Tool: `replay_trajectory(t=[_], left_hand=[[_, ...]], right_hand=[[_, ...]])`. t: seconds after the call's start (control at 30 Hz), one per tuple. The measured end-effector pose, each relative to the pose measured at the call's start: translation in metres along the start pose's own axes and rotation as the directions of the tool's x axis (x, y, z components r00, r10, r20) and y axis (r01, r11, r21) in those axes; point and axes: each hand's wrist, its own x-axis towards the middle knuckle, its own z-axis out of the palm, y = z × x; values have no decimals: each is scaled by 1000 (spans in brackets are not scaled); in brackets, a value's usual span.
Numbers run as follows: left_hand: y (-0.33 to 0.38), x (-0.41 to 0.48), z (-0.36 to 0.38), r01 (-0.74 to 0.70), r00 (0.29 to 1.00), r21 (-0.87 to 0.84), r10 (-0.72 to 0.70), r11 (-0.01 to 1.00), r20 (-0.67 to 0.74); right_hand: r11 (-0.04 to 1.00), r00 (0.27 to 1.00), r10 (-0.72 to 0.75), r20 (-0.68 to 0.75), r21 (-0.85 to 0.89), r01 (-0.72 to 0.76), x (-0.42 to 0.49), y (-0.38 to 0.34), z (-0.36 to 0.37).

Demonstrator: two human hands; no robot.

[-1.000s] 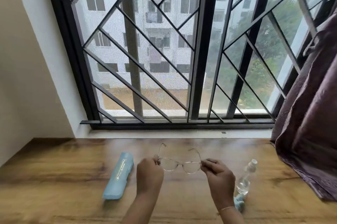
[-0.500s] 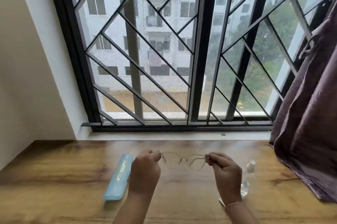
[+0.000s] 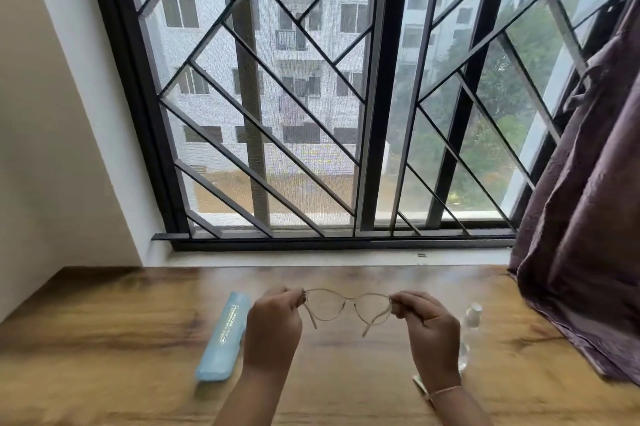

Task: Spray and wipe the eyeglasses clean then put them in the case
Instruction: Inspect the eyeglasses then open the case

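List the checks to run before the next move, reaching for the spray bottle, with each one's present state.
1. Eyeglasses securely held: ok. The left hand and the right hand each pinch one end of the frame.
2. Temples unfolded, lenses exposed: ok.
3. A hand free for spraying: not ok. Both hold the eyeglasses.
4. Spray bottle within likely reach: ok. It stands upright just right of the right hand.
5. Wiping cloth located: cannot tell. Only a pale scrap shows by the right wrist.
6. Case open to receive: not ok. It lies closed, left of the left hand.
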Motion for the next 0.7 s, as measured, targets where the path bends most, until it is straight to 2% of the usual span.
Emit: replay_trajectory(t=[0.7], left_hand=[[-3, -3, 3, 31, 997, -59, -35, 998, -66]], right_hand=[[998, 997, 64, 44, -8, -63, -2, 2, 3]])
